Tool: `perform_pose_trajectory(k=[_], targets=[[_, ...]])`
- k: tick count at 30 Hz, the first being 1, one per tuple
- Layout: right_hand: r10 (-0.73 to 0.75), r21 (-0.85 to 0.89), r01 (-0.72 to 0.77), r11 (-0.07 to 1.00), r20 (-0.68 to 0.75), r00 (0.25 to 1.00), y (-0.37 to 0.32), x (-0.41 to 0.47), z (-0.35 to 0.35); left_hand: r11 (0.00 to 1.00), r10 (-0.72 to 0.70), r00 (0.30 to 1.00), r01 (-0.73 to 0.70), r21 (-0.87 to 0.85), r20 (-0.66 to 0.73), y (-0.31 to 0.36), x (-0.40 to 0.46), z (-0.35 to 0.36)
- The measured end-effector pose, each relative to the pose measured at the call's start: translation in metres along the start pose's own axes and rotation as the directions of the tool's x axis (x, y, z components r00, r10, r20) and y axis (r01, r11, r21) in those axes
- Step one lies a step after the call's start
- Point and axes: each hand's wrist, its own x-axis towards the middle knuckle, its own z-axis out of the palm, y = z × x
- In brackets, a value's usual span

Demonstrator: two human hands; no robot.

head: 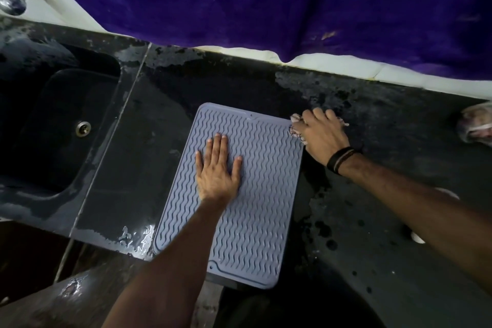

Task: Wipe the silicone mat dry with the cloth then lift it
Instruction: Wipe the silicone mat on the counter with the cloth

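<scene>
Grey wavy-ribbed silicone mat (247, 208) is lying flat, unlifted; left hand (217, 168) is pressing it open-palmed, right hand (323, 136) is clutching the bunched pale cloth (295, 130) at its far right corner, so wiping's probably unfinished.

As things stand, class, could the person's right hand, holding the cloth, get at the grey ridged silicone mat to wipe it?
Probably yes: the right hand with the cloth is at the grey ridged silicone mat's far right corner; only the left hand covers part.
</scene>
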Motion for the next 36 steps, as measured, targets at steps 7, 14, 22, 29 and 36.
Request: perform_pose_trajectory(k=[7,14,22,29,36], targets=[[0.075,0.073,-0.081,0.994,0.078,0.994,-0.056,-0.022,0.001,1.0,0.005,0.999,-0.005,0.0,-0.032,-0.001,-0.002,0.006],[0.03,0.229,-0.06,0.972,0.131,0.991,-0.098,-0.115,0.011,1.0,0.009,0.999,-0.009,0.003,-0.038,-0.001,-0.002,0.006],[-0.025,0.26,-0.002,0.966,0.1,0.995,-0.115,-0.148,-0.01,0.998,0.065,0.99,-0.061,-0.032,0.128,-0.005,0.001,-0.01],[0.021,0.29,-0.021,0.957,0.005,1.0,-0.15,-0.084,-0.038,0.992,0.115,0.983,-0.107,-0.06,0.141,-0.081,-0.046,-0.041],[-0.163,0.266,0.16,0.951,-0.012,0.987,-0.195,-0.137,-0.003,0.998,0.052,0.981,-0.044,-0.048,0.188,-0.11,-0.073,-0.014]])
